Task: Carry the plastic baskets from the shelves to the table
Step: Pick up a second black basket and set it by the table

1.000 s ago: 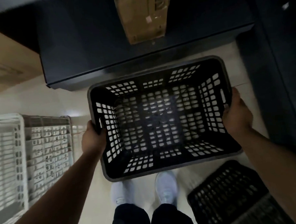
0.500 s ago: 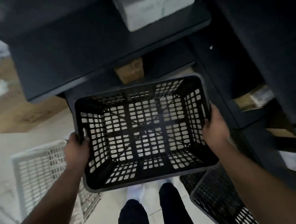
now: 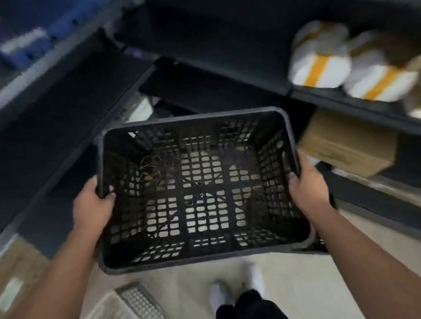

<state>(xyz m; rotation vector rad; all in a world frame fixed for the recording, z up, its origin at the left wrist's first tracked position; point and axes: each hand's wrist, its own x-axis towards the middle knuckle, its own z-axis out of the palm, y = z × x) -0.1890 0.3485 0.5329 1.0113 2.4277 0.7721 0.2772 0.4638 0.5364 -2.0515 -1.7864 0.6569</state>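
While the left hand (image 3: 92, 209) and right hand (image 3: 308, 190) clamped fingers over opposite rims, the rectangular black plastic basket (image 3: 201, 189), lattice-walled and matte, hung mid-frame above pale floor (image 3: 296, 276), dark shelves (image 3: 211, 49) behind, white banded bundles (image 3: 321, 60) upper right.

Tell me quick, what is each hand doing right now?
Left hand: closed on the left rim of the black plastic basket.
Right hand: closed on the basket's right rim.
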